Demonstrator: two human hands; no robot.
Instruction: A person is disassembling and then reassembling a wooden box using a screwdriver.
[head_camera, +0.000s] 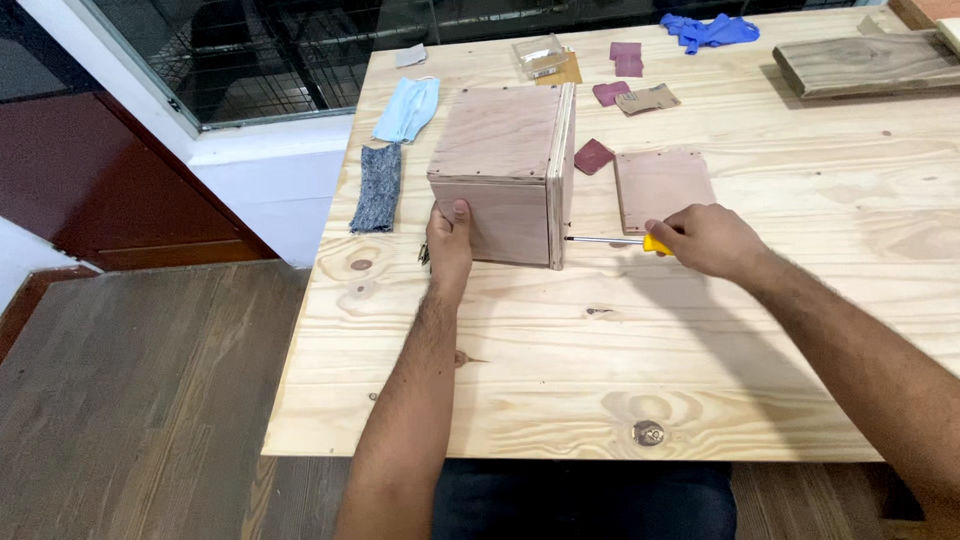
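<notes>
A plywood box (505, 175) stands on the pale pine bench (620, 350), left of the bench's middle and toward its far half, with a thin side panel upright along its right face. The left hand (449, 240) is pressed flat against the box's near left corner, thumb up on the near face and fingers wrapped round the left side out of sight. The right hand (705, 238) is curled shut around the yellow handle of a screwdriver (615, 240), whose thin metal shaft lies level and points left, its tip touching the near edge of the side panel low down. Just behind the right hand a loose square plywood panel (662, 186) lies flat on the bench, and a small dark red scrap (593, 156) sits between it and the box. Left of the box lie a grey knitted cloth strip (378, 188) and, farther off, a light blue face mask (409, 108). Along the far edge are a clear plastic container (540, 54), several more reddish and tan scraps (630, 82), a pair of blue gloves (712, 30) and, at the far right, a weathered plank (865, 65). Nothing lies between the two hands and the box; the near bench is bare wood with knots.
</notes>
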